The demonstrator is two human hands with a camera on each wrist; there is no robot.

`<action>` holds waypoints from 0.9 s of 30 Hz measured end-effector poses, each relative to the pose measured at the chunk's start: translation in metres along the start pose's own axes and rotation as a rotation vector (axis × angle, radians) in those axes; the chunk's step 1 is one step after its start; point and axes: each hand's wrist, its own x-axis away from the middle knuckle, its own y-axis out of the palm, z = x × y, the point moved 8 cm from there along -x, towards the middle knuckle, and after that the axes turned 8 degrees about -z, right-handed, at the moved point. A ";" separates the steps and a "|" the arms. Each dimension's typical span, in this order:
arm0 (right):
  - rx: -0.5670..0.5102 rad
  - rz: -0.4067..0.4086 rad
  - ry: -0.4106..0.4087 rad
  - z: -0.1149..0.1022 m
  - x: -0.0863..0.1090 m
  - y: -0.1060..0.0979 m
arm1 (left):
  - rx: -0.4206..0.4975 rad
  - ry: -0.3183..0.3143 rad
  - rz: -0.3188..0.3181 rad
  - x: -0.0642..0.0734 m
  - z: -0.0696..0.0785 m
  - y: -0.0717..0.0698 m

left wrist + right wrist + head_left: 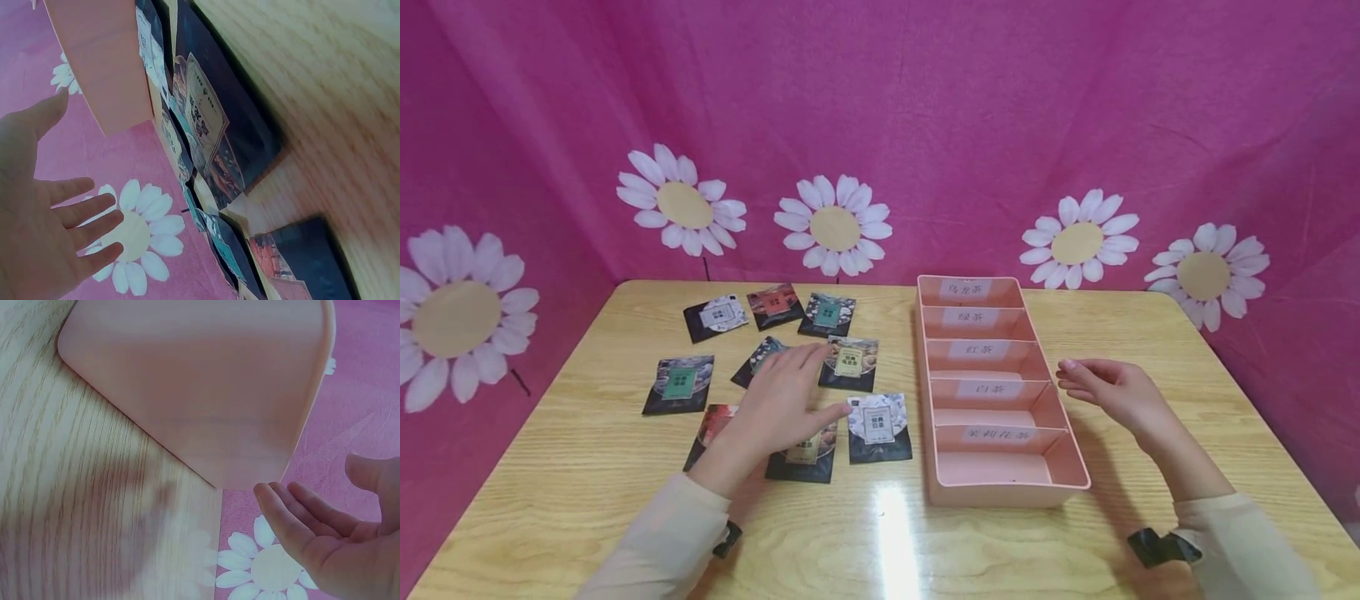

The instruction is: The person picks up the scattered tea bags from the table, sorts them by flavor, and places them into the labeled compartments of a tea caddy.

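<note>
Left hand (778, 400), spread and empty, is hovering, clearance unclear, over black-based printed rectangular foil-like sachets (880, 427) lying left of the pink plastic five-compartment box (1003, 493), right hand (1117, 395) hanging loose, empty, beside it, sachets presumably being light, pliant, slippery, best pinched at an edge.

"经典白茶" on black-and-white sachet (880, 450), "红茶" and "白茶" on labels (978, 350) in pink box (1003, 497)

a magenta cloth (925, 125) fills the upper frame, bearing 5 large white daisies (835, 229) (yellow at the heart); a wood-grain table (550, 500) spans the lower frame, glare (895, 542) at bottom centre.
</note>
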 end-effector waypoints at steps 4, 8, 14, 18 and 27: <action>-0.068 -0.028 0.001 0.003 0.000 0.000 | -0.003 0.018 0.005 -0.001 0.002 -0.001; -0.091 -0.057 0.010 0.006 0.000 -0.001 | -0.005 0.028 -0.001 -0.003 0.003 0.000; -0.137 -0.108 0.010 0.008 -0.001 0.001 | 0.006 0.027 -0.028 -0.004 0.004 0.004; -0.131 -0.142 0.051 0.012 -0.001 0.001 | -0.001 0.027 -0.051 -0.006 0.005 0.007; -0.113 -0.187 0.061 0.012 -0.002 0.003 | -0.014 0.011 -0.089 -0.010 0.006 0.010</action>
